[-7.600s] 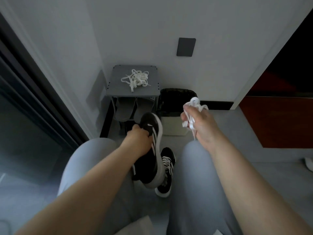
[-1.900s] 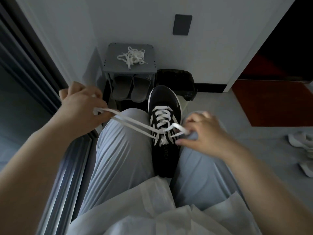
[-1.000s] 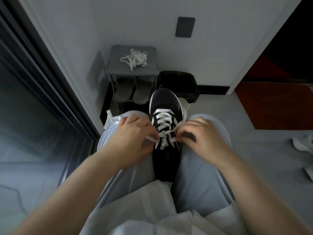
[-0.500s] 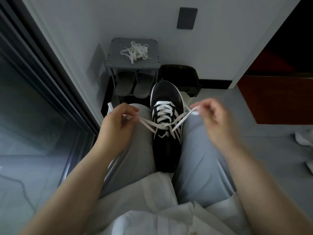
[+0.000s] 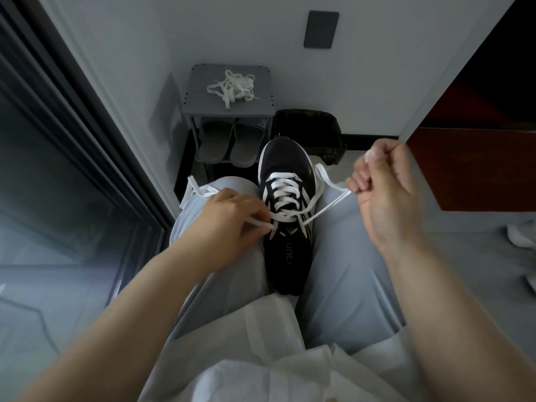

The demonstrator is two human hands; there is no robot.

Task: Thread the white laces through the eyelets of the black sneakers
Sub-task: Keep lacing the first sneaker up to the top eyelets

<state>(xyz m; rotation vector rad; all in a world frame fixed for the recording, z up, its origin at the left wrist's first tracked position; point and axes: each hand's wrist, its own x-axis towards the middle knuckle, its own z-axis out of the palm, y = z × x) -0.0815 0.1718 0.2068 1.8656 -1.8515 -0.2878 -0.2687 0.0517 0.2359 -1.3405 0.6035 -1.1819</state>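
Black sneaker [image 5: 285, 158], toe forward, perhaps uptilted

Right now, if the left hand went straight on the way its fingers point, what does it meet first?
The black sneaker: the left hand, pinching the white lace, points across at its upper eyelets, apparently almost touching. Depth is hard to judge.

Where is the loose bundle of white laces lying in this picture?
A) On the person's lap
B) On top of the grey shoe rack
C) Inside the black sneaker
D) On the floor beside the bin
B: the bundle of laces lies on the top surface of the grey rack, above the shelf that holds the pair of slippers.
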